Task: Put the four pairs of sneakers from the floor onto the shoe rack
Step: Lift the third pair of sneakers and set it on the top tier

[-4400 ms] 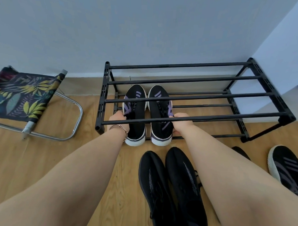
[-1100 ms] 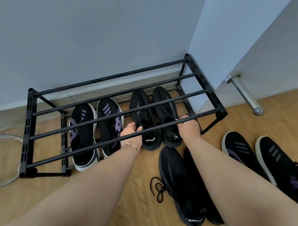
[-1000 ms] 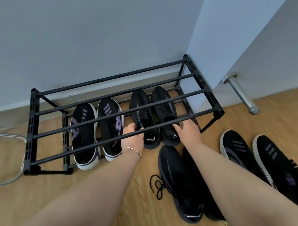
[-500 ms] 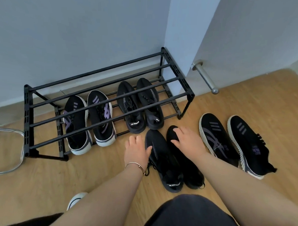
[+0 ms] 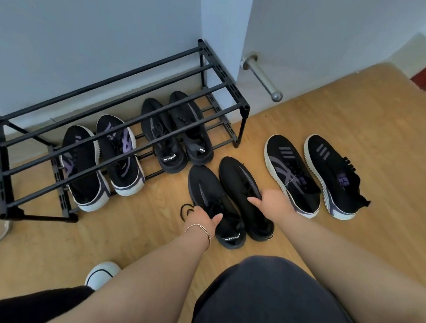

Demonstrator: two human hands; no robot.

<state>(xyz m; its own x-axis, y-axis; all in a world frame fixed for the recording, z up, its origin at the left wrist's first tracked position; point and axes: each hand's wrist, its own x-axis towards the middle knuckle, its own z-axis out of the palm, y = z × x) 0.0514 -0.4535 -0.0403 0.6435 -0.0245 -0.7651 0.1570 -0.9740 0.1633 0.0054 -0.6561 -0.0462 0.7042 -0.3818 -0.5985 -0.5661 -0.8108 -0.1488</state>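
The black metal two-tier shoe rack (image 5: 126,114) has its upper tier of four bars bare. On its lower tier the black-and-purple white-soled sneakers (image 5: 103,162) fill the left part and the all-black knit sneakers (image 5: 176,133) the right, leaving only a narrow strip by the right end frame, possibly too tight for a shoe. The upper bars cross over both pairs, blocking reach from above. A steel door stopper (image 5: 263,77) juts from the wall just right of the rack. Bare wooden floor (image 5: 364,142) lies open in front and to the right.
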